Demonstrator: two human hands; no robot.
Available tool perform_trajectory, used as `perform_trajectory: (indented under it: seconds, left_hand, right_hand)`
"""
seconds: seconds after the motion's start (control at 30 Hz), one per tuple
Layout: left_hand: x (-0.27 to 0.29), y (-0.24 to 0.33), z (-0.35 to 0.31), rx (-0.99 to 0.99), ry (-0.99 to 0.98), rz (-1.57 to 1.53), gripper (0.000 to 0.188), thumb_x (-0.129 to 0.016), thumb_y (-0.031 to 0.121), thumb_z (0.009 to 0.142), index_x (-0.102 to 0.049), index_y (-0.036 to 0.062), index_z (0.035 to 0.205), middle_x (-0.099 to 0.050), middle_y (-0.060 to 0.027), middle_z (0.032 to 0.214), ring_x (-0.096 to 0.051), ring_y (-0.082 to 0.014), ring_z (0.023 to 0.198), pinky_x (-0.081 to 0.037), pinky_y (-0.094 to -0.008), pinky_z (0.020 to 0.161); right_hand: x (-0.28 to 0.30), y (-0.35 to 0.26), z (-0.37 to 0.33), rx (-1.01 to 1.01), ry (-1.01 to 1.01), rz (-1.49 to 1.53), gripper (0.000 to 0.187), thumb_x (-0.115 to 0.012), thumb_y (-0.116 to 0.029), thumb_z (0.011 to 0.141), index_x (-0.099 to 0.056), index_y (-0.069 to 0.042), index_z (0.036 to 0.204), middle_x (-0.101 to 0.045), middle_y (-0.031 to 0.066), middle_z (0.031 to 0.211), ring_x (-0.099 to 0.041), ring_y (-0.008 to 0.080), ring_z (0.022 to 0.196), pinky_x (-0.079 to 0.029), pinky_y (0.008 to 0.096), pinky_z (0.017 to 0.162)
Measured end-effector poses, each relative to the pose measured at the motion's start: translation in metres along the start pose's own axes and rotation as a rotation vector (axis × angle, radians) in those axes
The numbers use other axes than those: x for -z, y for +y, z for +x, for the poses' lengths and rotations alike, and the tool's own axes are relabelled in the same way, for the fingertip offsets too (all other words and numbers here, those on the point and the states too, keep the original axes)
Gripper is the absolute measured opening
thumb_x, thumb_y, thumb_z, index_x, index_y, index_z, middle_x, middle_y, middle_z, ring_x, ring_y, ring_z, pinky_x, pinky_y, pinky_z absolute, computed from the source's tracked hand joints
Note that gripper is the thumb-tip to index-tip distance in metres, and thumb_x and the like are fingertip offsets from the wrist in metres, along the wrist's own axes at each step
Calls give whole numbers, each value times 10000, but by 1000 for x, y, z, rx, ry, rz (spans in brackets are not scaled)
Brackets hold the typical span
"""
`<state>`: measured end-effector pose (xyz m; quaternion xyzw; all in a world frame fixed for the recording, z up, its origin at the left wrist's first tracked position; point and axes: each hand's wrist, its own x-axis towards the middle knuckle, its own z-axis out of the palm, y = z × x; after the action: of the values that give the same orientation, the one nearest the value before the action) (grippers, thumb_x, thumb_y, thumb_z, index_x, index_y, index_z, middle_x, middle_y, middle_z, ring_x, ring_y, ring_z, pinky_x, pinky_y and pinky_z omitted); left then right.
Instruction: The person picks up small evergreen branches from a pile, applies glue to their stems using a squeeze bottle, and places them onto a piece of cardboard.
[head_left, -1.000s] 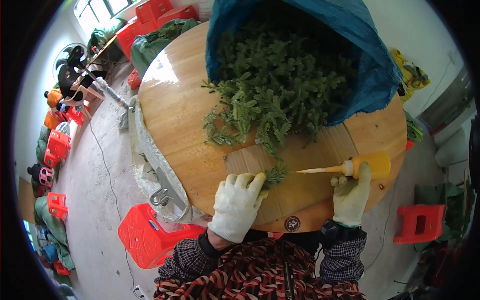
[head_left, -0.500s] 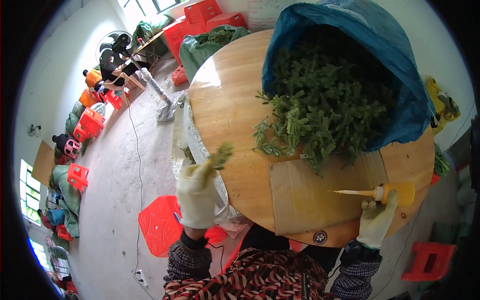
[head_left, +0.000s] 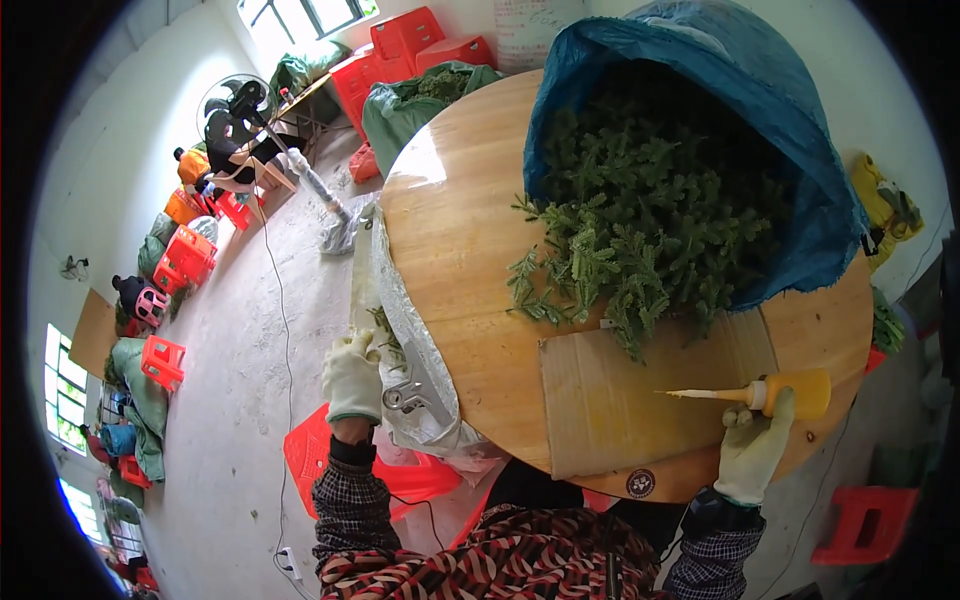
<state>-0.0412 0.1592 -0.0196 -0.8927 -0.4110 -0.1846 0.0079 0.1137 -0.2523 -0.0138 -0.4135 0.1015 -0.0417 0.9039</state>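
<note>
In my right hand (head_left: 752, 450), gloved in white, a yellow squeeze bottle (head_left: 800, 394) lies on its side, its long pale nozzle pointing left over the cardboard sheet (head_left: 640, 410). My left hand (head_left: 352, 378), also gloved, hangs beyond the table's left edge with loosely curled fingers and no sprig visible in it. Beside it, green sprigs (head_left: 388, 338) show in a clear plastic bag (head_left: 405, 325), fixed at the table edge by a metal clip (head_left: 408, 397). A heap of fir-like green sprigs (head_left: 650, 220) spills from a blue sack (head_left: 800, 110).
The round wooden table (head_left: 450, 220) carries the sack and cardboard. A red stool (head_left: 425, 478) stands below the bag, another red stool (head_left: 866, 524) at lower right. Farther left are a standing fan (head_left: 240, 105), a floor cable (head_left: 285, 350), stacked stools and seated people.
My left hand has moved left and slightly up, off the table edge to beside the bag; the sprig it held is out of its fingers. My right hand keeps the bottle nearly still.
</note>
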Motion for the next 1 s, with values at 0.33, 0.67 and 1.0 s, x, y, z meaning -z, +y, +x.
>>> perform_trajectory:
  seconds: [0.33, 0.67, 1.0]
  left_hand:
    - [-6, 128, 67, -741, -113, -211, 244, -622, 96, 838, -688, 184, 1057, -625, -50, 1020, -597, -262, 953, -514, -379, 810]
    - [-32, 161, 90, -840, -238, -140, 304, -612, 116, 841, -642, 178, 1137, -559, -101, 1169, -564, -299, 1067, -500, -408, 867]
    - [-22, 157, 74, -490, -373, -349, 349, -631, 286, 874, -637, 98, 1169, -673, -169, 1004, -647, -343, 925, -510, -409, 806]
  right_hand:
    - [-2, -1, -2, 10, 30, -30, 274, -567, -340, 966, -542, -86, 1063, -563, 4, 844, -494, 63, 587, -445, 227, 547]
    - [1, -1, -3, -29, 44, -38, 264, -578, -335, 962, -544, -90, 1055, -557, -5, 827, -493, 60, 568, -452, 242, 544]
    - [-1, -1, -2, -26, 40, -27, 260, -579, -339, 961, -541, -95, 1043, -545, -10, 811, -489, 60, 565, -448, 242, 549]
